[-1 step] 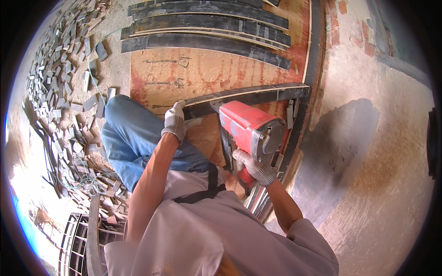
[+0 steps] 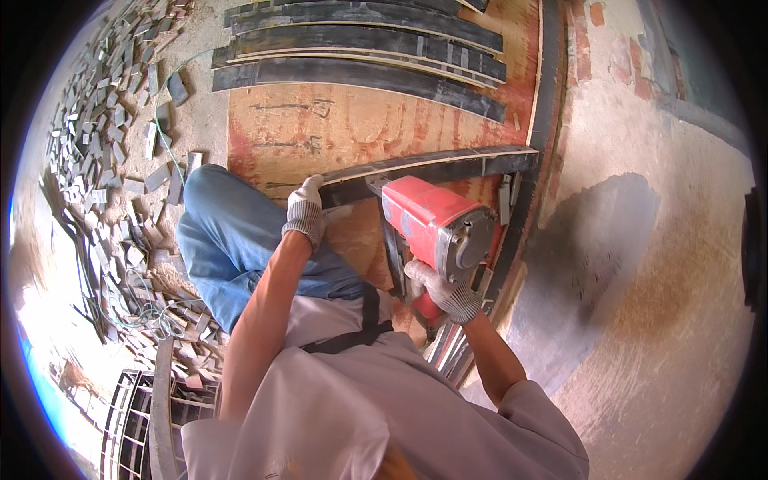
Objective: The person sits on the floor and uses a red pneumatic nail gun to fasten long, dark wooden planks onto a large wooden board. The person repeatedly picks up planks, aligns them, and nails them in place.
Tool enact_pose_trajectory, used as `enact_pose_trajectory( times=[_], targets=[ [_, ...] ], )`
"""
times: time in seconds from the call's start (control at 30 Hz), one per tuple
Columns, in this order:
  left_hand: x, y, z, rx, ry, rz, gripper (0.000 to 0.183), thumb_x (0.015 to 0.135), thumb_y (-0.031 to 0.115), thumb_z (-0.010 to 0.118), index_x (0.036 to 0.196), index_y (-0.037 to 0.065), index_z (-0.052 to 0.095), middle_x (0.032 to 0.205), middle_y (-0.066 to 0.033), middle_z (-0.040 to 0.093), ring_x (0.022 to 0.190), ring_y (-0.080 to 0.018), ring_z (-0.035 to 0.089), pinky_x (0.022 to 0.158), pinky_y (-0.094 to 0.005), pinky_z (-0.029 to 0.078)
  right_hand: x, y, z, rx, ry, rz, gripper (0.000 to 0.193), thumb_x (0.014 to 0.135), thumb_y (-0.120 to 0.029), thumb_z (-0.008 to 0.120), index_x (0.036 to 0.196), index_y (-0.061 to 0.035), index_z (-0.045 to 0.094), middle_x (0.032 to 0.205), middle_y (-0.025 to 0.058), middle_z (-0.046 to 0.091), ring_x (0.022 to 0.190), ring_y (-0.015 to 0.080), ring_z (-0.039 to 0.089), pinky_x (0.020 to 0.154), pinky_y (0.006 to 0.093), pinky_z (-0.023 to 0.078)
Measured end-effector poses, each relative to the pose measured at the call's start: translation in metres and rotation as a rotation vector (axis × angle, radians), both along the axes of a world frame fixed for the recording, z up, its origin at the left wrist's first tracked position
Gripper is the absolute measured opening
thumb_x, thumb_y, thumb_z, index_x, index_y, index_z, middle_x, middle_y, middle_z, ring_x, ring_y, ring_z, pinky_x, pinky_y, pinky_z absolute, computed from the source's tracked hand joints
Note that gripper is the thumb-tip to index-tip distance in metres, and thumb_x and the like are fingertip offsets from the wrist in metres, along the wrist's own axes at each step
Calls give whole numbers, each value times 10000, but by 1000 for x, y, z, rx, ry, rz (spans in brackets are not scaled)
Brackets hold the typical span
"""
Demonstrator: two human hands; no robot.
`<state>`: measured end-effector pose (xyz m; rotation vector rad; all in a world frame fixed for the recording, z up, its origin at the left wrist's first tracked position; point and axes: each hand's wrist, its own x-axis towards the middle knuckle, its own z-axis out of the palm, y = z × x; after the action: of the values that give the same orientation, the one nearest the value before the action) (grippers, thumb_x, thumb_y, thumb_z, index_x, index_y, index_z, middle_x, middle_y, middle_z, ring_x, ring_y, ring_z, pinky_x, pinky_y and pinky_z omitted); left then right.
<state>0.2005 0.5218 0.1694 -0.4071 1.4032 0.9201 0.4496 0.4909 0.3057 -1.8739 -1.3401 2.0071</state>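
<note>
My gloved right hand [image 2: 436, 286] is wrapped round the grip of a red nail gun [image 2: 428, 212] with a scuffed housing and a dark round cap. The gun's nose lies against a dark wooden strip [image 2: 448, 170] that runs across the board, its far right end meeting a long dark edge rail [image 2: 524, 196]. My left hand [image 2: 305, 208], also gloved, is closed round the strip's left end, beside my bent knee. Part of the strip is hidden behind the gun.
Several more dark strips [image 2: 360, 74] lie across the far part of the reddish plywood board [image 2: 376, 112]. Small wood offcuts [image 2: 96, 168] litter the floor at left, with a thin green hose [image 2: 164, 132] among them. A slatted frame [image 2: 132, 424] stands near left; a pale wall [image 2: 656, 264] rises at right.
</note>
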Motion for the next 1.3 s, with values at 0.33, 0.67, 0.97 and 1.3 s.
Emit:
enact_pose_trajectory(
  times=[0.33, 0.67, 0.97, 1.3],
  targets=[
    [-1, -16, -34, 166, 101, -184, 361, 961, 250, 542, 1185, -33, 554, 1051, -232, 646, 855, -375, 688, 630, -455, 634, -8, 5, 16, 20, -63, 39, 17, 901, -24, 606, 890, -11, 610, 638, 21, 572, 558, 113, 557, 544, 282, 462],
    [8, -2, -22, -114, 42, 57, 396, 906, 353, 608, 1024, -19, 676, 838, -122, 645, 694, -232, 624, 610, -396, 510, -10, -16, -20, 477, -16, 414, 157, 900, -127, 658, 1035, -76, 597, 839, 23, 603, 736, 149, 578, 668, 346, 477],
    [0, -33, -109, 111, -136, 117, 387, 942, 337, 587, 1118, -6, 622, 961, -181, 694, 754, -326, 706, 604, -450, 603, 8, -25, -19, 73, 17, 117, 209, 897, -142, 692, 1085, -95, 613, 842, -18, 642, 679, 61, 598, 587, 279, 495],
    [-19, 10, 16, -141, 49, -70, 451, 967, 330, 515, 1169, -72, 544, 893, -256, 682, 622, -373, 703, 439, -392, 590, 35, 41, 42, 132, -106, -197, 124, 810, -65, 628, 697, -28, 592, 561, 46, 577, 491, 150, 552, 541, 302, 464]
  ],
)
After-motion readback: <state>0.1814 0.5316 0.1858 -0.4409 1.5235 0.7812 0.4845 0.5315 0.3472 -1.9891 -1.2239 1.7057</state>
